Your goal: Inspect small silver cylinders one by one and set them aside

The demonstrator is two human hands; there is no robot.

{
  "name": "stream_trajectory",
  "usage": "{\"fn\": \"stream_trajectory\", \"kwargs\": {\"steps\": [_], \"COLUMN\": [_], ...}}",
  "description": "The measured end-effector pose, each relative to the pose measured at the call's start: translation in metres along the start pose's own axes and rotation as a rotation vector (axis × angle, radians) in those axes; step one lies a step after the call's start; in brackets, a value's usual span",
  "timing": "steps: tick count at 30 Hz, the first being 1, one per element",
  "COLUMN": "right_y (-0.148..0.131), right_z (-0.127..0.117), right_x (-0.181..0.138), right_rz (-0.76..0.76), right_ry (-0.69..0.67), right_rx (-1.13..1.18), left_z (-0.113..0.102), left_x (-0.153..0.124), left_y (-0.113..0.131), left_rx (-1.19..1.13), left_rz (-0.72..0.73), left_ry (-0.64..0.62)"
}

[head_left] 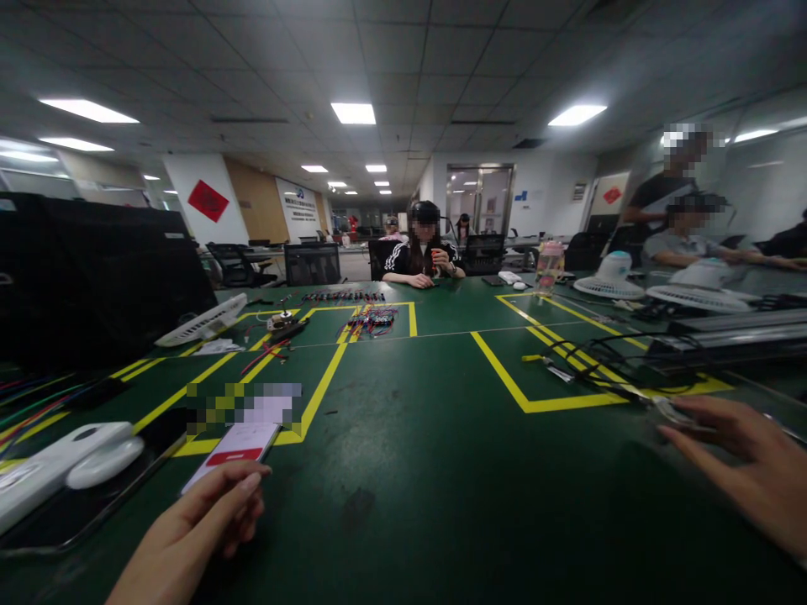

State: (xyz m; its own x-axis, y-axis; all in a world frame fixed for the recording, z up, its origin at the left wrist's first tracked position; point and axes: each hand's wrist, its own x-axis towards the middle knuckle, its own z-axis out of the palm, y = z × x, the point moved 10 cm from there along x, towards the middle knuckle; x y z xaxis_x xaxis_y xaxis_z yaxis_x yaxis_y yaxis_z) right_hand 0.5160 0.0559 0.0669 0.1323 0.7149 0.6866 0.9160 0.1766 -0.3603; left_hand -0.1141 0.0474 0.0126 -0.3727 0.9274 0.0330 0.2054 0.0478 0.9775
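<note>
At the lower left, my left hand (205, 521) hovers close to the near end of a phone (243, 433) lying on the green table (416, 470). Its thumb and fingers are curled together, and no object shows between them. My right hand (744, 462) reaches in from the right edge, with thumb and index finger around a small shiny greyish piece (672, 413). Blur hides what that piece is. Black cables (586, 349) lie just beyond it, along with a yellow-tipped lead (535, 359).
A white device (94, 454) rests on a dark tablet-like slab at left, beside a large black box (94, 277). Wired circuit boards (371, 319) lie mid-table. White fans (610, 277) and metal bars (737, 336) stand at right. A person (424, 252) sits opposite.
</note>
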Motion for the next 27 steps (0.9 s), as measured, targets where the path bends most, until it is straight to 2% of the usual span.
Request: {"fn": "stream_trajectory", "kwargs": {"steps": [2, 6, 9, 12, 15, 19, 21, 23, 25, 27], "right_y": [-0.049, -0.163, -0.229, -0.27, -0.289, -0.282, -0.275, -0.271, -0.272, -0.273], "right_z": [0.014, 0.053, 0.08, 0.098, 0.111, 0.125, 0.132, 0.14, 0.144, 0.145], "right_x": [0.0, -0.014, -0.025, -0.032, -0.039, -0.042, -0.041, -0.04, -0.04, -0.04], "right_rz": [-0.155, -0.436, -0.505, -0.501, -0.486, -0.365, -0.264, -0.191, -0.157, -0.145], "right_ry": [-0.039, -0.126, -0.238, -0.36, -0.504, -0.616, -0.647, -0.697, -0.743, -0.765], "right_rx": [0.062, 0.271, 0.49, 0.654, 0.726, 0.757, 0.775, 0.8, 0.814, 0.824], "left_z": [0.001, 0.0, -0.002, -0.004, -0.003, 0.016, 0.04, 0.073, 0.114, 0.145], "left_x": [-0.001, -0.001, 0.0, 0.002, 0.002, -0.005, -0.014, -0.026, -0.04, -0.05], "left_y": [0.003, 0.004, 0.0, -0.005, -0.003, 0.006, 0.016, 0.033, 0.053, 0.075], "left_rx": [-0.003, -0.013, -0.033, -0.059, -0.024, 0.213, 0.321, 0.356, 0.354, 0.316], "left_rz": [0.007, 0.008, -0.007, -0.021, -0.002, 0.047, 0.107, 0.203, 0.287, 0.367], "left_ry": [-0.003, -0.007, -0.014, -0.029, -0.073, -0.173, -0.246, -0.329, -0.447, -0.476]}}
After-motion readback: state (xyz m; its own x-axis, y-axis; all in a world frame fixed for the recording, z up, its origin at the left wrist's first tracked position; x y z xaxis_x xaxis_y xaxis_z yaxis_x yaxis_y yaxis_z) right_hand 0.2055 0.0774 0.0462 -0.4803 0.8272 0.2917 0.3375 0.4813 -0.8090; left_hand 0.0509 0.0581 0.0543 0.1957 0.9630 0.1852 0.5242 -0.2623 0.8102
